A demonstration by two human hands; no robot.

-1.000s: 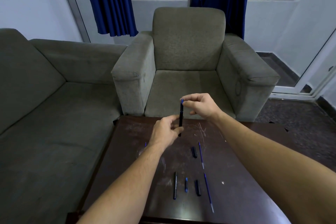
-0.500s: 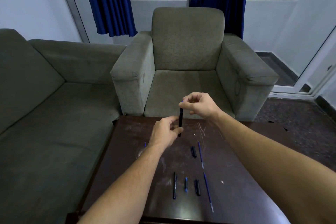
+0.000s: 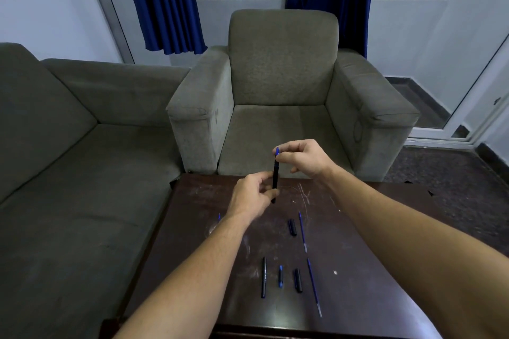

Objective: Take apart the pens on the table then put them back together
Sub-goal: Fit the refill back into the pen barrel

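Hidden: the lower end of the black pen barrel [image 3: 275, 177] sits behind your left fingers, so you cannot see how it ends. Whether a refill is inside the barrel cannot be told.
Hard to make out: a small blue sliver [image 3: 219, 216] shows just beside your left wrist, mostly covered by it; what it is cannot be told.
Cut off: your right forearm runs out of the lower right corner, and the table's [image 3: 366, 231] near edge is only partly in view.
Left hand [image 3: 252, 197]: curled, thumb and fingertips pinching the lower part of the barrel, which stands nearly upright above the far end of the table.
Right hand [image 3: 307, 158]: curled, thumb and forefinger pinching the blue end piece [image 3: 277, 151] at the top of the barrel.
Far row on the table: a short black cap [image 3: 292, 227] with a thin blue refill [image 3: 302, 232] just beside it on the right.
Near row, left to right: a loose black barrel [image 3: 264, 277], a short blue piece [image 3: 280, 276], a second black cap [image 3: 297, 280], a second blue refill [image 3: 314, 287], all apart from one another.
Beyond: a grey armchair [image 3: 283, 69] faces you, and a grey sofa [image 3: 68, 132] is on your left.
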